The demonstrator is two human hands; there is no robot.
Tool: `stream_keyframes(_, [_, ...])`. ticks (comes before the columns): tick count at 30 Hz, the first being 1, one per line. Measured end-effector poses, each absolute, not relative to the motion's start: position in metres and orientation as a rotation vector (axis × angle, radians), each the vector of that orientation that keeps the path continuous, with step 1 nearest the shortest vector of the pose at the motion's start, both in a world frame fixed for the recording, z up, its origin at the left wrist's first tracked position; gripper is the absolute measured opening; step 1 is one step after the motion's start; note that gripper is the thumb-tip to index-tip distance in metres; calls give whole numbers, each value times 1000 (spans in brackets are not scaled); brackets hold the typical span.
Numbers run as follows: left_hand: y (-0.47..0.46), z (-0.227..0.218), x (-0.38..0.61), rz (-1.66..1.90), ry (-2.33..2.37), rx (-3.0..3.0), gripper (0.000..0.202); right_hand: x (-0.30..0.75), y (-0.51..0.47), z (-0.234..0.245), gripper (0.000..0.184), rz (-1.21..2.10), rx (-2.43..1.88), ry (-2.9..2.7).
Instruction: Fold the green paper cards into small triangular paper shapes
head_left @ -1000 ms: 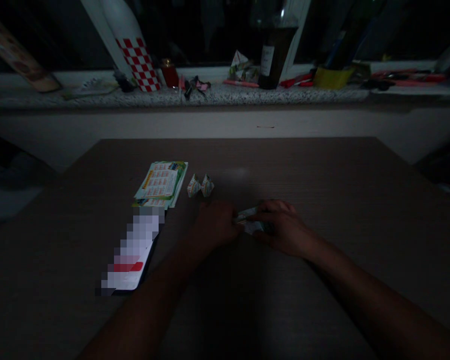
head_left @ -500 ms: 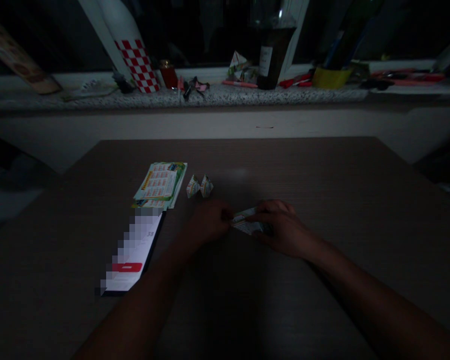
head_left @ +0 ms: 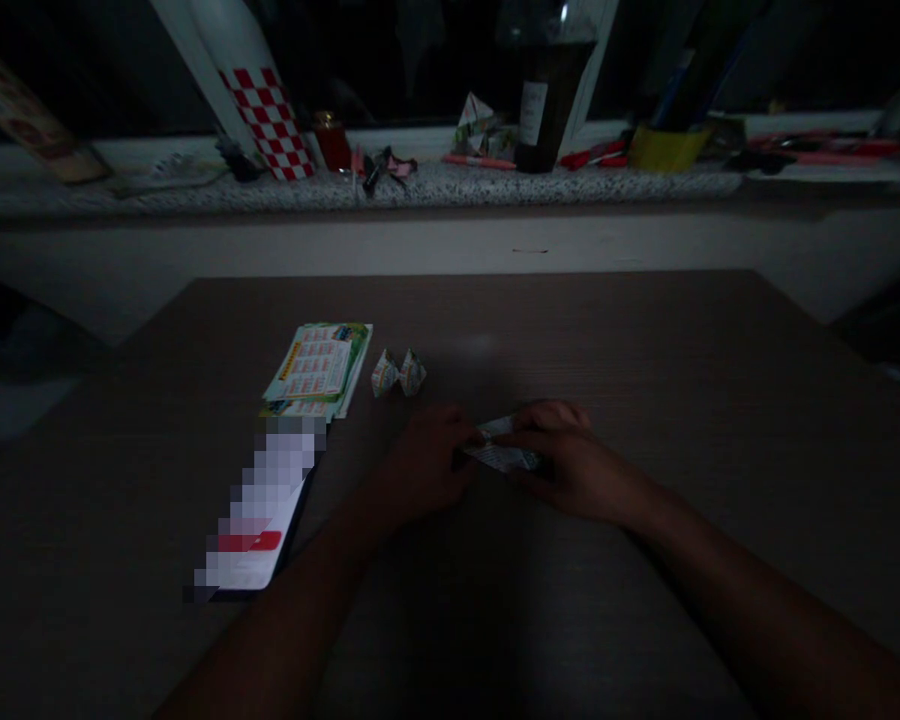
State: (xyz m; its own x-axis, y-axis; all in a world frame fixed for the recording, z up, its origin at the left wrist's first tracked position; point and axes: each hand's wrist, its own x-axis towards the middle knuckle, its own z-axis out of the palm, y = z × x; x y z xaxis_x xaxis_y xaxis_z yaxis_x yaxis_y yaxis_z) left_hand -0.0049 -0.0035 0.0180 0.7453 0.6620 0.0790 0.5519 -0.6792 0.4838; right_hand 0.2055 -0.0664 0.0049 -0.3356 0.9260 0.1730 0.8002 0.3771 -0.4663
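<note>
Both my hands rest on the dark wooden table (head_left: pixel 645 340) and pinch a small folded piece of printed paper (head_left: pixel 501 455) between them. My left hand (head_left: pixel 431 455) grips its left end with closed fingers. On its right part lies my right hand (head_left: pixel 566 460), fingers curled over it. Just beyond my left hand sit two small folded paper shapes (head_left: pixel 398 372). The scene is very dim.
A stack of printed green leaflets (head_left: pixel 319 368) and a white card with a red stripe (head_left: pixel 259 525) lie at the left. The stone windowsill (head_left: pixel 420 188) behind holds a dark bottle (head_left: pixel 541 100), a red-checked white object (head_left: pixel 259 100), a yellow tape roll (head_left: pixel 664 150) and pens.
My hands shifted only slightly on the folded paper; my left hand moved a little closer to the right one. The view tilted slightly.
</note>
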Motion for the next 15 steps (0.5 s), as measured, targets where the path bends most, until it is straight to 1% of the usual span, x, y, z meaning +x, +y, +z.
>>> stream_keyframes(4, [1, 17, -7, 337, 882, 2535, 15, 206, -67, 6, 33, 401, -1428, -2255])
stream_keyframes(11, [1, 17, -7, 360, 843, 2607, 14, 208, -65, 6, 13, 351, -1312, -2224])
stream_keyframes(15, [0, 16, -4, 475, 857, 2692, 14, 208, -63, 8, 10, 270, -1226, -2149])
